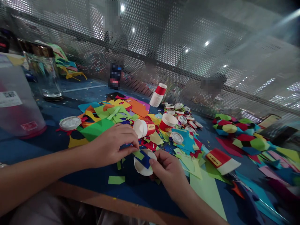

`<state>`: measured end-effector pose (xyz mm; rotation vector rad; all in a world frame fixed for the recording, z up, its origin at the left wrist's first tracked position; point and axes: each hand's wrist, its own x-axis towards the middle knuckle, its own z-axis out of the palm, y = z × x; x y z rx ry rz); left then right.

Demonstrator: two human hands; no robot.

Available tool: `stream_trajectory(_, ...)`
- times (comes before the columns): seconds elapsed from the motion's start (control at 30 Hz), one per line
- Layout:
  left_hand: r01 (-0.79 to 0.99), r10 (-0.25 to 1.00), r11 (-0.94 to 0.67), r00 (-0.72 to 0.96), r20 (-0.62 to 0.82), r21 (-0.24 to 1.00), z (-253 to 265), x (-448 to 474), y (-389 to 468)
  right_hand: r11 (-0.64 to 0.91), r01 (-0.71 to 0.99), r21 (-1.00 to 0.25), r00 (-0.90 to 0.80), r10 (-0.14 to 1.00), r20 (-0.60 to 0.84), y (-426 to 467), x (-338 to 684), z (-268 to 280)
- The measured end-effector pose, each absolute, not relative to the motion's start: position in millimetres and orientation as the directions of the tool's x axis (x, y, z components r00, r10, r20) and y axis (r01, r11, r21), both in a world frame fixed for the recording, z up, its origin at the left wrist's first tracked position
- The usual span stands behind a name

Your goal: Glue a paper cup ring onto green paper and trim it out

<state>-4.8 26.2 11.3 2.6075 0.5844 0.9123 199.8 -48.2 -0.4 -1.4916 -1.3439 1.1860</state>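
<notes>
The right hand (165,167) holds a round white lid-like piece (140,167) at the table's near edge, thumb on its face, which is turned upward. On it, a blue paper strip (145,161) slants from upper left to lower right. The left hand (118,144) pinches a light-green paper strip (140,155) over the rim, fingers narrow. Beyond, 1 red-and-white paper cup (168,122) stands upright, contents hidden; another cup (150,128) lies sideways, its white end facing left.

Jug (25,109) cut off @ L edge; R grip (167,170) partly hid. bhnd white disc (140,167).
</notes>
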Motion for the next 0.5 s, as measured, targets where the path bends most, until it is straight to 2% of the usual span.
stream_trajectory(0.1,0.282,0.528,-0.83,0.676,0.515,0.48,14.7,-6.9,26.3,-0.132,0.235,-0.963,0.001,0.991,-0.135,-48.2,201.0,-1.7)
stream_trajectory(0.23,0.388,0.644,-0.755,0.589,0.488,0.529,18.1,-10.3,29.9,-0.141,0.207,-0.968,0.012,0.99,-0.142,-48.2,200.3,-0.7)
stream_trajectory(0.37,0.417,0.655,-0.74,0.626,0.423,0.528,18.9,-13.2,31.6,-0.147,0.171,-0.974,0.011,0.989,-0.147,-48.5,200.7,0.1)
stream_trajectory(0.43,0.35,0.646,-0.719,0.656,0.391,0.601,17.9,-13.3,30.6,-0.137,0.158,-0.978,0.009,0.991,-0.137,-48.8,201.8,-0.5)
stream_trajectory(0.5,0.266,0.655,-0.627,0.688,0.312,0.732,15.0,-11.4,28.8,-0.121,0.154,-0.981,-0.005,0.992,-0.123,-49.0,203.2,-1.8)
